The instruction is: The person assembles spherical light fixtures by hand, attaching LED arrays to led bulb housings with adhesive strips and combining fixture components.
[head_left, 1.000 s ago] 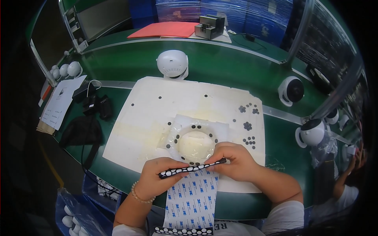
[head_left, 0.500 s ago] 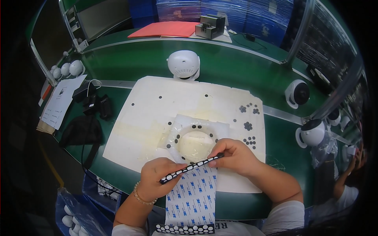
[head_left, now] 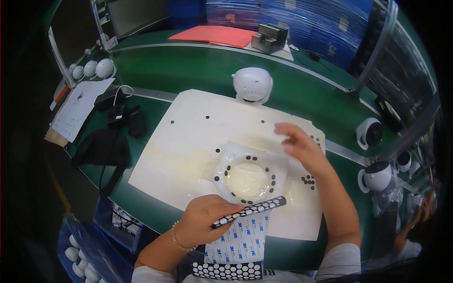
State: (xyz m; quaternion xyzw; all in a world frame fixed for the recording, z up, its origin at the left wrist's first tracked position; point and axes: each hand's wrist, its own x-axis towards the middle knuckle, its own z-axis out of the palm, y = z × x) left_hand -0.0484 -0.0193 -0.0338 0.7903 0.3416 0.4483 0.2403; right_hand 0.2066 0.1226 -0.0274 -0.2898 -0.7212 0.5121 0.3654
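Observation:
My left hand (head_left: pixel 204 218) grips a folded sheet of round adhesive pads (head_left: pixel 252 211), black with white dots along its bent edge. White backing paper with blue print (head_left: pixel 236 240) hangs from it towards my body, ending in another dotted black part (head_left: pixel 227 270). My right hand (head_left: pixel 302 147) is off the sheet, raised over the right side of the white board (head_left: pixel 188 137), fingers apart. I make out nothing between them. Between the hands lies a ring-shaped holder under clear film (head_left: pixel 222 162), with small black pads (head_left: pixel 217 178) around its round opening.
A white camera-like device (head_left: pixel 253 85) stands behind the board. More white devices (head_left: pixel 369 133) stand at the right, beyond clusters of black pads (head_left: pixel 309 181). At the left are papers (head_left: pixel 80 108), black adapters (head_left: pixel 117 115) and a blue bin (head_left: pixel 75 245) of white round parts. Another person's hand (head_left: pixel 427 207) shows far right.
My right hand has let go of the pad sheet and moved up and away over the board's right side. My left hand still holds the sheet. The whole view has shifted.

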